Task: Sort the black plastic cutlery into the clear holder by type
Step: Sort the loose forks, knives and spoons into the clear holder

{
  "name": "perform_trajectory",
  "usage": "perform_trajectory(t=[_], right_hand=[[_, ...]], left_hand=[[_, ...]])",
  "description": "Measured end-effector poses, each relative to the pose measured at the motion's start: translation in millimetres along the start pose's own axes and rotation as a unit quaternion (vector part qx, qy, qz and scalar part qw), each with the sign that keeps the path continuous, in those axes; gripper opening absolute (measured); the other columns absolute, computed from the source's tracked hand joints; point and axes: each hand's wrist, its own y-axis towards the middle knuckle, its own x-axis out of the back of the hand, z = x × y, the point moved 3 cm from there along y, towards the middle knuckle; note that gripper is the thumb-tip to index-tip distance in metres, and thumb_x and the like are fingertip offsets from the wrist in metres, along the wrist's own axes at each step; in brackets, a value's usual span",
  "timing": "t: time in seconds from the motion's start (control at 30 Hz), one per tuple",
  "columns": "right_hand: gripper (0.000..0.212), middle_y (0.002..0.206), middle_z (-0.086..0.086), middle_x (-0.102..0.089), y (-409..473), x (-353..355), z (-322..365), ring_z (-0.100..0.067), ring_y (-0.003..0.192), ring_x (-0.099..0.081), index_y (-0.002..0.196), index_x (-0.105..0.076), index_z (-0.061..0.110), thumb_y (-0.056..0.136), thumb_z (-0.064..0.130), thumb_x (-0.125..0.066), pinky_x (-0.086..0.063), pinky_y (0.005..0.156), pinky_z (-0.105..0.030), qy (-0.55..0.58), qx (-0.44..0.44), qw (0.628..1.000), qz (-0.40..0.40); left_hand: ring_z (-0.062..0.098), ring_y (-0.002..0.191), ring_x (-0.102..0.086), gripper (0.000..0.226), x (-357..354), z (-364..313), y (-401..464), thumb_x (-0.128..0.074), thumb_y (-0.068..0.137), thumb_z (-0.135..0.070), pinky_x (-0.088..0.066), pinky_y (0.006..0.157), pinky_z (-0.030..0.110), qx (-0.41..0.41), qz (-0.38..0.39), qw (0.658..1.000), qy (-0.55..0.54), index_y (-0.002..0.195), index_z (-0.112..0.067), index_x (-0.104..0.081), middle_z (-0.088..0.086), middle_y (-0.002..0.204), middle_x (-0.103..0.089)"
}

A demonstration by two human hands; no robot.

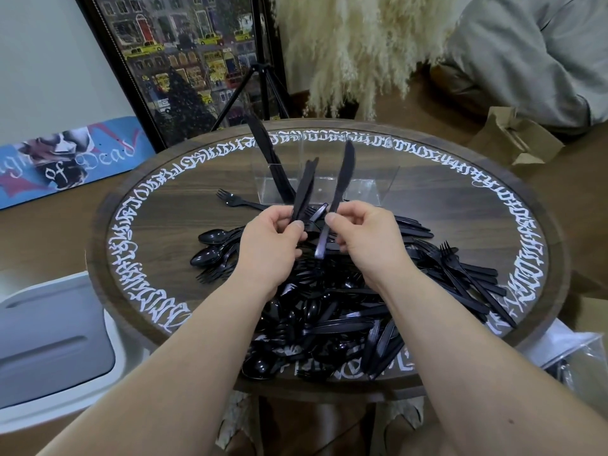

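Black plastic cutlery (pixel 345 311) is still lying mostly unsorted, heaped across the near half of the round wooden table (pixel 158 205) — forks, spoons and knives all tangled together

Progress, reading left to right:
- spoons (pixel 212 246) are sitting at the left edge of the heap, bowls pointing left, none of them in the holder as far as I can see
- a lone fork (pixel 235 199) is lying apart on the table, just left of the holder's base
- clear holder (pixel 324 184) is standing at the far side, beyond the heap; only its leftmost compartment is showing anything, a bundle of knives (pixel 266 153) leaning out to the upper left
- the other compartments are looking bare, though the clear walls make that hard to confirm
- my reading: sorting is only beginning, with knives under way and forks and spoons not yet started

Hands:
- left hand (pixel 269 238) is gripping a small bunch of knives (pixel 306 189) by the handles, thumb pressing across them, blades pointing up toward the holder
- right hand (pixel 357 235) is pinching a single knife (pixel 342 179) near the middle, between thumb and curled fingers, blade up, handle hanging below
- both are hovering over the heap, close together, just short of the holder
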Motion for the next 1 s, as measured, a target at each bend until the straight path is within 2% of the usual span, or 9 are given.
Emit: perform_trajectory(t=[0.07, 0.13, 0.23, 0.33, 0.43, 0.5, 0.6, 0.77, 1.0], right_hand=[[0.006, 0.064, 0.002, -0.059, -1.7, -4.0, -1.6, -0.005, 0.051, -0.053, 0.085, -0.062, 0.015, 0.087, 0.01, -0.066, -0.045, 0.051, -0.019, 0.0, -0.016, 0.999, 0.032], [0.011, 0.064, -0.003, -0.061, -4.1, -10.1, -1.9, -0.009, 0.051, -0.053, 0.08, -0.061, 0.012, 0.089, 0.007, -0.061, -0.045, 0.049, -0.019, -0.003, -0.021, 0.998, 0.067], [0.018, 0.063, -0.004, -0.061, -5.3, -14.2, -2.0, -0.007, 0.05, -0.052, 0.076, -0.065, 0.01, 0.092, 0.005, -0.057, -0.044, 0.047, -0.016, -0.014, -0.02, 0.996, 0.082], [0.017, 0.058, -0.001, -0.06, -3.8, -12.5, -3.3, 0.001, 0.044, -0.048, 0.078, -0.07, 0.006, 0.09, 0.006, -0.059, -0.04, 0.048, -0.013, -0.037, -0.009, 0.996, 0.076], [0.018, 0.058, 0.004, -0.055, -0.8, -13.7, -5.4, 0.0, 0.048, -0.046, 0.08, -0.069, 0.001, 0.091, 0.01, -0.058, -0.039, 0.052, -0.017, -0.062, -0.01, 0.995, 0.079], [0.023, 0.066, -0.002, -0.058, 2.9, -11.6, -4.7, -0.004, 0.051, -0.047, 0.084, -0.065, -0.003, 0.094, 0.015, -0.054, -0.041, 0.053, -0.021, -0.009, -0.031, 0.998, 0.05], [0.029, 0.076, -0.001, -0.066, 7.1, -3.2, -0.6, -0.007, 0.055, -0.049, 0.086, -0.069, 0.006, 0.099, 0.016, -0.045, -0.043, 0.053, -0.022, 0.08, -0.045, 0.996, 0.005], [0.028, 0.067, 0.0, -0.064, 4.6, -4.3, 1.4, -0.006, 0.05, -0.047, 0.08, -0.066, 0.009, 0.099, 0.01, -0.045, -0.041, 0.052, -0.02, 0.184, -0.064, 0.98, 0.039], [0.021, 0.062, 0.004, -0.062, 4.6, -4.4, 0.0, -0.006, 0.053, -0.05, 0.079, -0.061, 0.014, 0.094, 0.002, -0.052, -0.045, 0.054, -0.021, 0.154, -0.034, 0.987, 0.022]], left_hand=[[0.006, 0.073, -0.063, 0.019, 0.3, 0.3, -1.1, -0.056, 0.092, -0.007, -0.053, 0.063, 0.025, 0.006, 0.002, 1.0, -0.008, 0.093, -0.024, -0.063, -0.005, 0.083, -0.068], [0.012, 0.07, -0.064, 0.016, -1.2, 0.1, -2.9, -0.058, 0.09, -0.008, -0.056, 0.072, 0.039, -0.008, 0.009, 1.0, 0.008, 0.091, -0.023, -0.063, -0.002, 0.08, -0.07], [0.02, 0.073, -0.064, 0.016, -3.7, -1.9, -6.9, -0.058, 0.089, -0.01, -0.053, 0.08, 0.05, -0.018, 0.025, 0.999, 0.028, 0.09, -0.026, -0.062, 0.004, 0.081, -0.072], [0.016, 0.07, -0.068, 0.016, -4.3, -3.6, -9.1, -0.054, 0.092, -0.006, -0.054, 0.064, 0.035, -0.012, 0.053, 0.998, 0.02, 0.092, -0.021, -0.059, 0.004, 0.083, -0.072], [0.007, 0.063, -0.065, 0.017, -4.0, -5.7, -9.8, -0.052, 0.094, -0.006, -0.047, 0.053, 0.02, -0.009, 0.072, 0.997, 0.03, 0.094, -0.021, -0.058, -0.002, 0.083, -0.07], [0.005, 0.06, -0.062, 0.016, -3.7, -5.7, -9.7, -0.052, 0.094, -0.006, -0.045, 0.053, 0.02, -0.013, 0.081, 0.996, 0.039, 0.095, -0.022, -0.058, -0.003, 0.083, -0.068], [0.006, 0.061, -0.063, 0.017, -5.2, -5.4, -13.1, -0.054, 0.095, -0.008, -0.046, 0.055, 0.022, -0.016, 0.117, 0.992, 0.052, 0.095, -0.024, -0.059, -0.008, 0.081, -0.067], [0.011, 0.066, -0.068, 0.023, -4.3, -6.7, -15.7, -0.056, 0.094, -0.008, -0.05, 0.056, 0.024, -0.021, 0.128, 0.99, 0.056, 0.092, -0.03, -0.062, -0.009, 0.08, -0.069], [0.011, 0.068, -0.069, 0.02, -4.8, -8.4, -15.6, -0.053, 0.096, -0.01, -0.054, 0.063, 0.031, -0.012, 0.118, 0.992, 0.051, 0.099, -0.025, -0.065, -0.001, 0.083, -0.068]])
